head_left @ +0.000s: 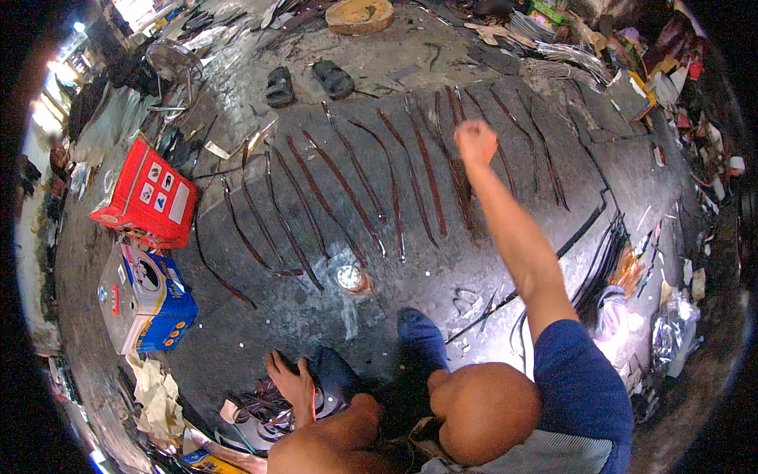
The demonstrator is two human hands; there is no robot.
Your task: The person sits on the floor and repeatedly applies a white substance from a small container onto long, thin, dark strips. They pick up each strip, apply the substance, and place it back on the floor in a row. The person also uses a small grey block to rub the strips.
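My right hand [476, 144] reaches out over a row of long, thin, dark brown strips [345, 193] laid side by side on the dark ground sheet [371, 126]. Its fingers are closed above the strips toward the right of the row; what they hold, if anything, is hidden. Low on the left, my left hand [292, 385] rests with fingers apart beside a tangled heap of similar strips [264, 411]. Between my feet and the row stands a small round pot [352, 278] with whitish contents, whitish smears around it. Some strips look glossy.
A red box [150, 193] and a blue and white box [150, 304] stand at the left, with crumpled paper [156, 399] below. Black sandals [312, 83] and a round wooden block [359, 14] lie at the far side. Scraps and dark strips [604, 261] litter the right.
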